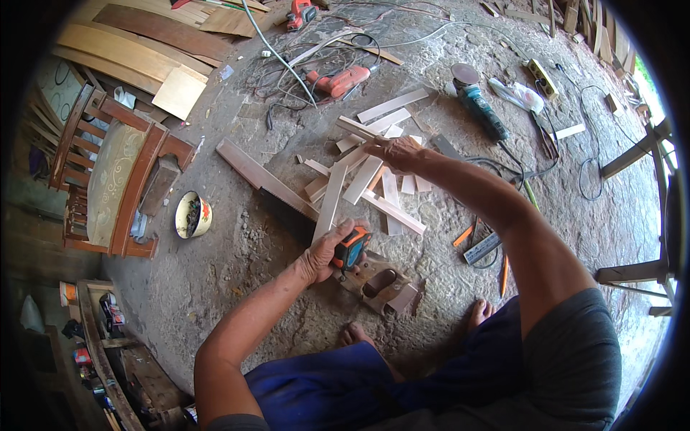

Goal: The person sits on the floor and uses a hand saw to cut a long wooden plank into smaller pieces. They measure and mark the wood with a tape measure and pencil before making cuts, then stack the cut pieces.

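1. The floor [215, 287] is bare near your feet, so you have room there. Cords and tools crowd the far side.
2. The slats [374, 179] lie in a loose pile in front of you, within easy reach.
3. Your right hand [394, 151] rests flat and open on the pile, pressing a slat down.
4. Your left hand [323, 253] is closed around the tape [351, 248], at the near end of a long slat.

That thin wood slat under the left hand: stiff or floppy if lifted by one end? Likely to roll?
The slat looks like thin, flat sawn wood, so probably stiff with slight flex and light. Its flat faces make rolling unlikely. It lies on rough concrete, so it would likely scrape rather than glide if the left hand pushes it.
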Demonstrator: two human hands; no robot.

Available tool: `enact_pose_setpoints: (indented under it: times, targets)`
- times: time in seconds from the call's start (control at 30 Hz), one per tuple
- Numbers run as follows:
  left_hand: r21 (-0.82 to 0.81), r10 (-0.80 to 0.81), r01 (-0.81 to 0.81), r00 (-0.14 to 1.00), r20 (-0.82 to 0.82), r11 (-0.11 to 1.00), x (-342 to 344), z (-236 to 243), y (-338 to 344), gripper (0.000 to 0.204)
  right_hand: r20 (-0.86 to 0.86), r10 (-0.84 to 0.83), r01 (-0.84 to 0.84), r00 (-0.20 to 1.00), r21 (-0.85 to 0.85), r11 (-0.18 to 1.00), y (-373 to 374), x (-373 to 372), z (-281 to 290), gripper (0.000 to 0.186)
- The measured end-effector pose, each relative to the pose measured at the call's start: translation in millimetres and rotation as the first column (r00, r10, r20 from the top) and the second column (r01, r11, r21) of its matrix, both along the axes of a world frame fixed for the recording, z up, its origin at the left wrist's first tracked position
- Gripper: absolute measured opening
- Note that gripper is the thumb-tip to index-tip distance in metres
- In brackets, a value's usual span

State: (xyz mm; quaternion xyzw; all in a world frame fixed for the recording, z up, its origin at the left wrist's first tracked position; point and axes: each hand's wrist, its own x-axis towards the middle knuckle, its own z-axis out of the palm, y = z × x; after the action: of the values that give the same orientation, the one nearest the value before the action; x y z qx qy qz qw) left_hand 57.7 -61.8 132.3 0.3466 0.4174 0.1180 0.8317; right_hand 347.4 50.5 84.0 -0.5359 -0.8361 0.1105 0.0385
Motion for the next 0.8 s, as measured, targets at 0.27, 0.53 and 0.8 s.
enact_pose_setpoints:
  times: [0.27,0.53,0.8]
  targets:
    - [0.413,0.035,0.052,0.979,-0.198,0.909,23.9,-17.6,18.8,0.070,-0.691,-0.417,-0.301,0.591,-0.668,0.681,-101.4,-35.0,7.5,0.039]
    - [0.551,-0.144,0.313,0.934,-0.328,0.773,50.4,-9.7,27.6,0.078,-0.640,-0.494,-0.245,0.589,-0.724,0.645,-102.7,-17.5,24.0,0.031]
    - [0.401,-0.117,0.258,0.931,-0.345,0.879,50.5,-17.3,43.7,0.042,-0.639,-0.542,-0.114,0.546,-0.697,0.708,-72.8,22.9,29.4,0.034]
